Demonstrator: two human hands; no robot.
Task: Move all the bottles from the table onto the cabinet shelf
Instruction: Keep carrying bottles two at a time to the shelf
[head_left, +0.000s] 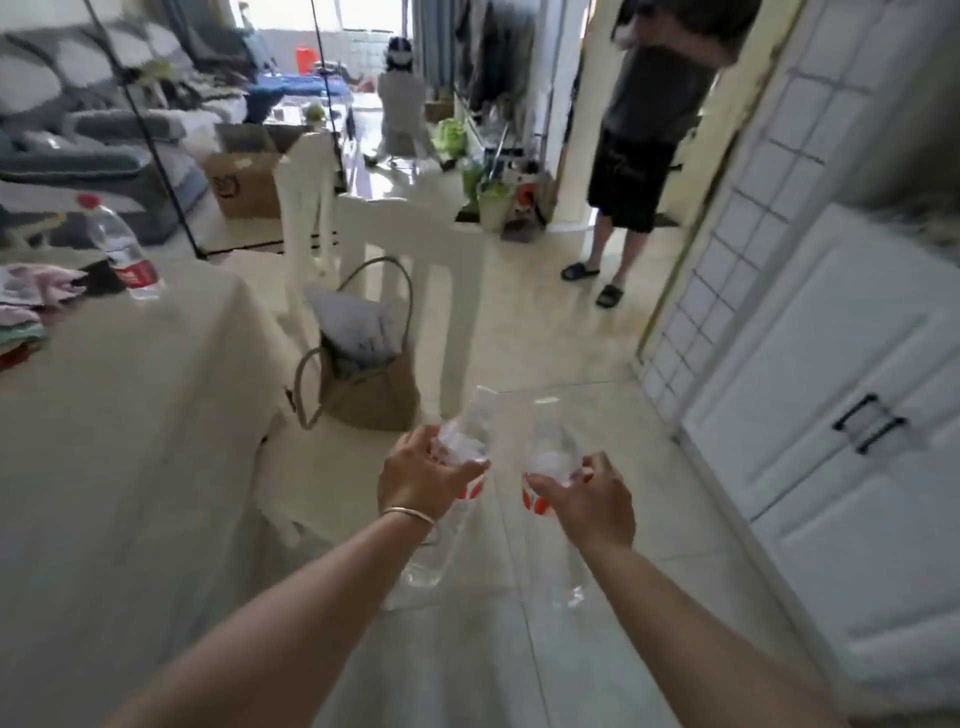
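Note:
My left hand (423, 475) grips a clear plastic bottle (467, 431) with a red label around its middle. My right hand (587, 493) grips a second clear bottle (545, 447) of the same kind. Both bottles are held side by side over the tiled floor, blurred by motion. A third bottle (124, 249) with a red cap and red label stands upright on the table (130, 415) at the far left. The white cabinet (841, 395) with black handles is at the right; its shelf is out of view.
A white chair (384, 244) stands by the table with a woven bag (363, 379) on its seat. A person in dark shorts and sandals (634, 156) stands ahead near a doorway. Folded clothes (26, 306) lie on the table's left edge.

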